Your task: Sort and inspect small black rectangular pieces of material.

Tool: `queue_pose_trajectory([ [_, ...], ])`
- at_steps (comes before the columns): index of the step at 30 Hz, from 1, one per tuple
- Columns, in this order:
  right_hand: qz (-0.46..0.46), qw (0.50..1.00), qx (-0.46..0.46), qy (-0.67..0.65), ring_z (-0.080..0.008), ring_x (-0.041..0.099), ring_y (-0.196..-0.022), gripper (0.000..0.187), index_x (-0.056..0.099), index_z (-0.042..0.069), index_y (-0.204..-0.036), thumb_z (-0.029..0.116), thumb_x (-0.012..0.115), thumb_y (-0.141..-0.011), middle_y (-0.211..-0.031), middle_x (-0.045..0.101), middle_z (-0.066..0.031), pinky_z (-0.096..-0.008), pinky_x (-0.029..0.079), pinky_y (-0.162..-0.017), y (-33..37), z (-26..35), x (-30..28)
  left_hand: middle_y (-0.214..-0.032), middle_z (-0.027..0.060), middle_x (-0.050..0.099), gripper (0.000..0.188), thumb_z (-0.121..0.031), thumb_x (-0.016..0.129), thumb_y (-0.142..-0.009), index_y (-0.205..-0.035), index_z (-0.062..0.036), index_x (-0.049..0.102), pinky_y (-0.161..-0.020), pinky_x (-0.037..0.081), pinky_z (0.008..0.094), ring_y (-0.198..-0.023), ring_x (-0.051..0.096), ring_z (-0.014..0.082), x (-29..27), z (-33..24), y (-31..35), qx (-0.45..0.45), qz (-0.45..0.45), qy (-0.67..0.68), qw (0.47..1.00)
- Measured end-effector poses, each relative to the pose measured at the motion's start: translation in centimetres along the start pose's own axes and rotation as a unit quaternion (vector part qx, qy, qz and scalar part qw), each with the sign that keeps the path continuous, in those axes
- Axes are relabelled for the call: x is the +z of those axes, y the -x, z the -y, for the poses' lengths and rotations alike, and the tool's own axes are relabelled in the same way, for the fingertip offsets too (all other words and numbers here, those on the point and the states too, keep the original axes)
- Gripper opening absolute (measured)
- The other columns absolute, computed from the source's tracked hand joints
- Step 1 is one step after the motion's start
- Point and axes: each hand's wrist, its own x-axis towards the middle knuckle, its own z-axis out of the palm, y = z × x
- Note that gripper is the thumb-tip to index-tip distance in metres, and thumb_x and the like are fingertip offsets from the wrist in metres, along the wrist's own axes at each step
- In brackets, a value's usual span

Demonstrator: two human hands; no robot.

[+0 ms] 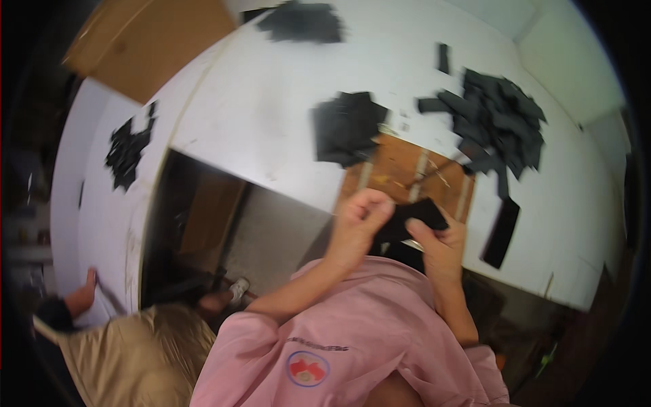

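In front of my body I hold a small black cloth piece point(400, 225), close to the table's front edge. My left hand point(359, 220) is closed in a pinch at the cloth's left side. The thumb of my right hand point(439, 245) presses on its right part, with the fingers hidden behind. Just beyond my hands lies a brown wooden board point(390, 159) with pale strips and a thin dark rod-like tool point(434, 172) on it.
On the white table point(251, 115) lie a stack of black pieces point(347, 129), a loose heap of black strips point(498, 119), a single black strip point(500, 233) and another pile point(302, 22). A cardboard box point(152, 47) stands far left. Another person point(139, 349) sits at my left.
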Motion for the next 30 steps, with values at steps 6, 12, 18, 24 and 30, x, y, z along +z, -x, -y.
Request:
queue_pose_trajectory([
  [6,-0.058,0.943,-0.192,0.266,-0.0155,0.042,-0.049,0.022,0.048,-0.002,-0.06,0.005,0.069,-0.064,-0.057,0.041,-0.0063,-0.0272,0.032,-0.044,-0.5,0.1,-1.5,-0.087,0.0037,0.056,0.015,-0.009,0.051,-0.083,-0.097,-0.002,0.051,-0.071,0.039,0.018,-0.079,0.05,0.0071,0.5,0.1,0.1,0.098,-0.061,-0.131,0.985],
  [12,-0.065,0.872,-0.306,0.376,-0.0234,0.045,-0.053,0.02,0.049,0.001,-0.06,0.0,0.069,-0.054,-0.058,0.045,-0.0076,-0.0324,0.035,-0.045,-0.2,-0.4,-2.3,-0.076,0.0035,0.056,0.023,-0.019,0.057,-0.079,-0.09,0.0008,0.052,-0.059,0.04,0.0181,-0.067,0.051,0.0069,2.1,-2.8,1.3,0.011,0.01,-0.111,0.994],
  [18,-0.05,0.814,-0.371,0.445,-0.0234,0.044,-0.056,0.021,0.053,0.001,-0.064,-0.004,0.061,-0.045,-0.06,0.043,-0.0074,-0.0317,0.035,-0.046,0.0,-1.0,-2.8,-0.067,0.002,0.057,0.013,-0.014,0.06,-0.077,-0.078,-0.0009,0.056,-0.05,0.04,0.0171,-0.058,0.052,0.0062,2.1,-2.7,0.7,-0.099,0.036,-0.133,0.986],
  [24,-0.061,0.778,-0.384,0.493,-0.023,0.044,-0.057,0.022,0.054,0.001,-0.067,-0.002,0.06,-0.046,-0.061,0.042,-0.0072,-0.0323,0.035,-0.048,0.3,-1.7,-3.5,-0.064,0.0028,0.057,0.007,-0.001,0.062,-0.073,-0.079,-0.0003,0.058,-0.046,0.043,0.0178,-0.054,0.053,0.0076,2.1,-1.5,0.6,-0.114,0.02,-0.092,0.989],
  [30,-0.081,0.781,-0.379,0.49,-0.0225,0.043,-0.057,0.022,0.054,0.001,-0.068,-0.002,0.06,-0.047,-0.061,0.042,-0.0069,-0.0324,0.035,-0.048,0.2,-1.9,-3.5,-0.064,0.0032,0.057,0.007,-0.001,0.061,-0.074,-0.079,-0.0003,0.058,-0.046,0.044,0.0186,-0.054,0.053,0.0078,1.9,-1.0,0.5,-0.119,0.04,-0.066,0.99],
])
